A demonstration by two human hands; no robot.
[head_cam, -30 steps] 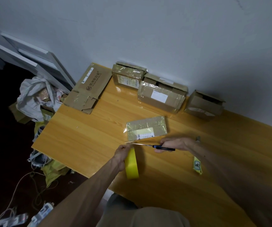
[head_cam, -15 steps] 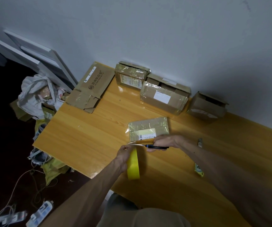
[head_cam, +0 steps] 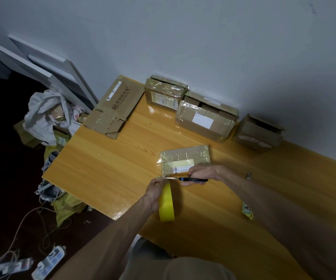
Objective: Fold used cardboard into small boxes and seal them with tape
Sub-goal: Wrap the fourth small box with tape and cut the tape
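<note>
Scissors [head_cam: 191,179]: long axis runs across the table [head_cam: 106,168], side to side; blades point to the person's left, dark handles to the right.
Right hand [head_cam: 202,172]: fingers curled round the scissor handles, just in front of the small box.
Left hand [head_cam: 155,188]: grips the tape roll at its upper edge; the blade tips reach the fingers there.
Tape roll [head_cam: 166,203]: yellow, held on edge above the table's near side, with its outer band turned towards the person.
Small box [head_cam: 185,158]: lies flat mid-table, long axis side to side, roughly parallel to the scissors; closed and wrapped in clear tape, label on the near face; contents hidden.
Rear row: two taped boxes, one small [head_cam: 164,93] and one larger [head_cam: 205,120], touch each other against the wall; both closed.
Open box [head_cam: 258,132]: right end of the row, flaps up, opening towards the wall; interior too dark to read.
Flattened cardboard [head_cam: 116,106]: lies at the far left corner, overhanging the edge, printed side up.
White bag [head_cam: 44,114]: on the floor left of the table, mouth open, a tape-wrapped carton piece visible inside.
Power strip [head_cam: 49,261]: on the floor, near left.
</note>
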